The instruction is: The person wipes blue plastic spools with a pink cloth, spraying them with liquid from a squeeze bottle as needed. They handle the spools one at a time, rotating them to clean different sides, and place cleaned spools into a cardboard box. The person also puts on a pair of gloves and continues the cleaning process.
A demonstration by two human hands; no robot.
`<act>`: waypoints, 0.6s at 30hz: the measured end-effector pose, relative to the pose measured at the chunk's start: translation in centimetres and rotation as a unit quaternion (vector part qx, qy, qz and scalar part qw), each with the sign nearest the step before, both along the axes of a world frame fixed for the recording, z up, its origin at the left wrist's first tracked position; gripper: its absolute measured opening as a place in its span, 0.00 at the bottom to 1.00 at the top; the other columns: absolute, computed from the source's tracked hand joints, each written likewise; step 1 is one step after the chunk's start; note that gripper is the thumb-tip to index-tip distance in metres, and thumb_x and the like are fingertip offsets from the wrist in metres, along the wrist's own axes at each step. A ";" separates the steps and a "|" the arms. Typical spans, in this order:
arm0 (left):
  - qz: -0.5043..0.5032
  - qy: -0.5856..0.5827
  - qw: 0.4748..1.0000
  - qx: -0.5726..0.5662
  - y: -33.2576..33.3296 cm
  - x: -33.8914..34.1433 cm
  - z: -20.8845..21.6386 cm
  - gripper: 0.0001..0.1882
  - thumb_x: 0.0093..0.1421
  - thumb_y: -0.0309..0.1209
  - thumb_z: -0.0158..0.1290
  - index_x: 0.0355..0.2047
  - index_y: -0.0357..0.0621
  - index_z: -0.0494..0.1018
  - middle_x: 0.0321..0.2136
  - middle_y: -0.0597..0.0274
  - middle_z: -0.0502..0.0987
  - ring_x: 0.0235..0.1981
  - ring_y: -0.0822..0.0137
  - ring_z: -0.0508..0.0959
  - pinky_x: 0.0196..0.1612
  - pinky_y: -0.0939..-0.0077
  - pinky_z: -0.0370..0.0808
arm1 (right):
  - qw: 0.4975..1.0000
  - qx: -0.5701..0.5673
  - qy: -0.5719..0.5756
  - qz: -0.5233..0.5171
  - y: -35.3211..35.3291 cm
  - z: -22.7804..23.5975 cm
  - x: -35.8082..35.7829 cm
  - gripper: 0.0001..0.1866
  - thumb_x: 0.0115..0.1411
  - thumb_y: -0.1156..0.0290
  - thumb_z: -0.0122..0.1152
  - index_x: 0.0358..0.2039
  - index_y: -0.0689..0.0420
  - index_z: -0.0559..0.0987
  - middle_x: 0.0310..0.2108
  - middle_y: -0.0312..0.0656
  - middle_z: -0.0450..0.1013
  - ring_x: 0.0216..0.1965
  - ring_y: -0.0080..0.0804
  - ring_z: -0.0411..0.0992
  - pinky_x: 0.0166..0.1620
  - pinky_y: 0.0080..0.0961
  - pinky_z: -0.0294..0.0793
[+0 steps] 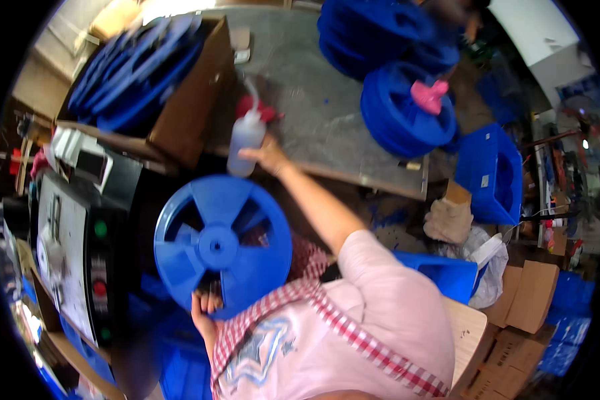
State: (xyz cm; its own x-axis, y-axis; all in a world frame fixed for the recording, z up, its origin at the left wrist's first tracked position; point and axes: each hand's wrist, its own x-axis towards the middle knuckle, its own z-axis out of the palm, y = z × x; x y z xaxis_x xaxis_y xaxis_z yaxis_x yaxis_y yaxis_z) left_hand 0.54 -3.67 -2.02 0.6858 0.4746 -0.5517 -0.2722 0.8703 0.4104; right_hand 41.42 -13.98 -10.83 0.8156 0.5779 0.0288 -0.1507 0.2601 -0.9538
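Note:
A blue plastic spoked disc, like a reel flange, is held up in front of my body. My left hand grips it at the lower edge, fingers curled through one of its openings. Beyond the disc, at the table's near edge, my right hand is wrapped round a translucent squeeze bottle with a bent spout. The bottle stands nearly upright; whether it rests on the table I cannot tell. Just behind it lies a red cloth-like piece, partly hidden by the bottle.
A cardboard box full of blue discs sits at the table's left. Stacked blue discs stand at the right, a pink crumpled piece on top. A machine with buttons is close on my left. Blue crates and cartons lie right.

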 end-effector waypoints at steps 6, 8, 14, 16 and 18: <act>0.034 -0.028 0.999 0.008 0.9 -1.4 -2.9 0.11 0.66 0.40 0.45 0.29 0.49 0.66 0.14 0.76 0.53 0.14 0.78 0.53 0.23 0.79 0.58 | 0.988 -0.079 -0.131 -0.034 2.1 -1.5 2.3 0.34 0.38 0.70 0.72 0.50 0.56 0.73 0.43 0.40 0.75 0.47 0.30 0.71 0.53 0.29 0.67; 0.053 0.024 0.998 -0.007 1.6 -0.9 -3.7 0.13 0.65 0.42 0.48 0.28 0.50 0.66 0.14 0.76 0.55 0.14 0.78 0.54 0.22 0.79 0.57 | 0.986 -0.073 -0.147 -0.033 -0.6 -2.6 4.3 0.33 0.38 0.70 0.73 0.49 0.57 0.74 0.44 0.41 0.75 0.48 0.30 0.71 0.54 0.30 0.67; -0.010 0.023 0.996 0.085 0.7 1.4 -0.4 0.16 0.66 0.44 0.45 0.26 0.49 0.61 0.14 0.74 0.54 0.14 0.76 0.54 0.21 0.77 0.58 | 0.978 -0.177 -0.084 -0.076 -8.1 3.0 2.3 0.33 0.36 0.66 0.77 0.46 0.58 0.74 0.41 0.42 0.76 0.42 0.32 0.74 0.48 0.32 0.73; 0.002 0.085 0.993 0.076 0.2 1.3 0.6 0.16 0.65 0.45 0.47 0.29 0.47 0.63 0.16 0.71 0.60 0.19 0.73 0.61 0.28 0.73 0.65 | 0.959 -0.245 -0.108 -0.092 -10.7 1.1 0.3 0.33 0.38 0.61 0.75 0.46 0.59 0.75 0.40 0.44 0.77 0.42 0.32 0.75 0.48 0.31 0.73; 0.029 0.151 0.986 0.071 -0.5 1.1 1.9 0.16 0.63 0.46 0.50 0.32 0.48 0.63 0.18 0.70 0.62 0.21 0.73 0.64 0.32 0.71 0.70 | 0.947 -0.293 -0.106 -0.077 -10.8 2.1 -2.3 0.33 0.39 0.57 0.74 0.45 0.60 0.75 0.40 0.46 0.77 0.43 0.34 0.75 0.48 0.30 0.72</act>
